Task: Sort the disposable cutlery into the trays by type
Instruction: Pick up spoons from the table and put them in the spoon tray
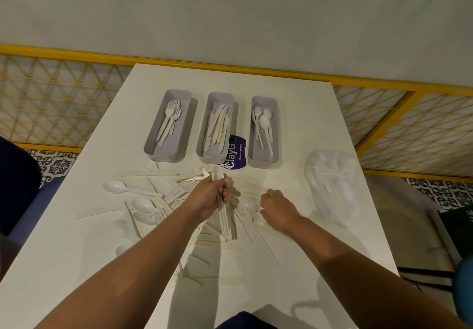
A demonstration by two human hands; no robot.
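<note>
The white disposable plastic cutlery (115,186) strewn over the white surface (294,123) looks feather-light, thin, springy and slick, apt to tangle at the tines, so each piece is best taken at mid-handle. The left hand (211,198) has its grip closed round a bundle of white handles (225,222), and the right hand (277,208) has a narrow grip pinched on one white piece (261,209) in the pile. Beyond stand three grey oblong plastic trays: the fork tray (163,158) with about four forks, the knife tray (210,160) with about six, the spoon tray (263,164) with about four, while the loose pieces overlap too much to count.
</note>
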